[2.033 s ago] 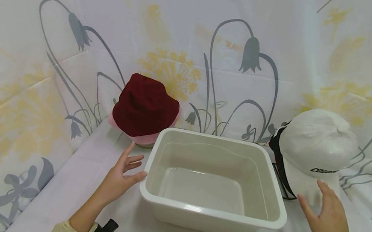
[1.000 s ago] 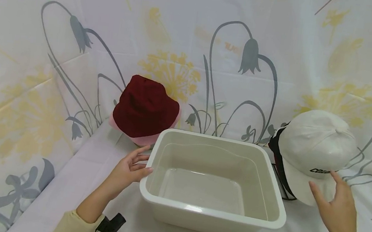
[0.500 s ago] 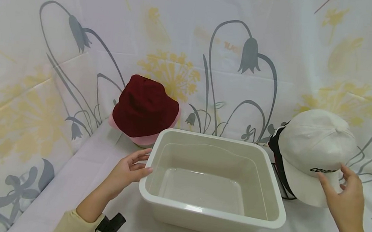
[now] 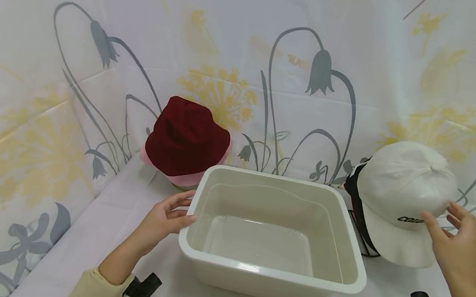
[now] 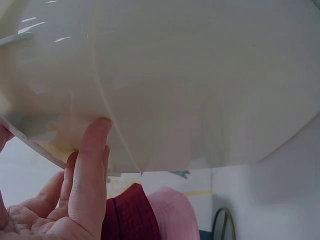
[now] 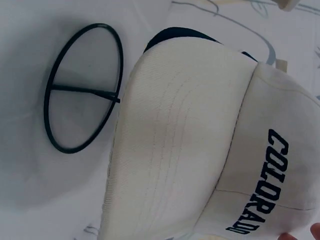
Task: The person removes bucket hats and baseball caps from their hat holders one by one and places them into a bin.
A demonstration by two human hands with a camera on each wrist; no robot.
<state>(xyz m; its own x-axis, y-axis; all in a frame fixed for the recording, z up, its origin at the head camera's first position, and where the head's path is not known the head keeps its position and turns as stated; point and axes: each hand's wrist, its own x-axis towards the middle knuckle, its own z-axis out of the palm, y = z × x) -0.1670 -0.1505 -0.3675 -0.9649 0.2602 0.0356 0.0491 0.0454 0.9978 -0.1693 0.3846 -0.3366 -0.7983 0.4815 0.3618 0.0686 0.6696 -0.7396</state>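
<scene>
A cream plastic basin (image 4: 269,269) stands in the middle of the head view, its inside bare. My left hand (image 4: 155,227) holds its left rim, thumb on top and the other fingers along the outer wall; the left wrist view shows a fingertip (image 5: 100,127) against that wall. At the right is a white baseball cap (image 4: 409,181) lettered "COLORADO" in the right wrist view. Beside the crown's right side is my right hand (image 4: 456,244), thumb and fingers apart, fingertips right at the cloth. Only those fingertips show in the right wrist view.
A maroon bucket hat (image 4: 188,138) sits over a pink hat (image 4: 186,180) behind the basin's left corner. Behind the white cap shows a black cap edge (image 4: 357,195). Under the white brim is a black wire stand's oval base (image 6: 75,89). Flower-printed cloth (image 4: 246,72) hangs behind.
My right hand has moved rightward and up, from in front of the white cap's brim to its right side. My left hand has closed in on the basin's rim. Basin and hats stay put.
</scene>
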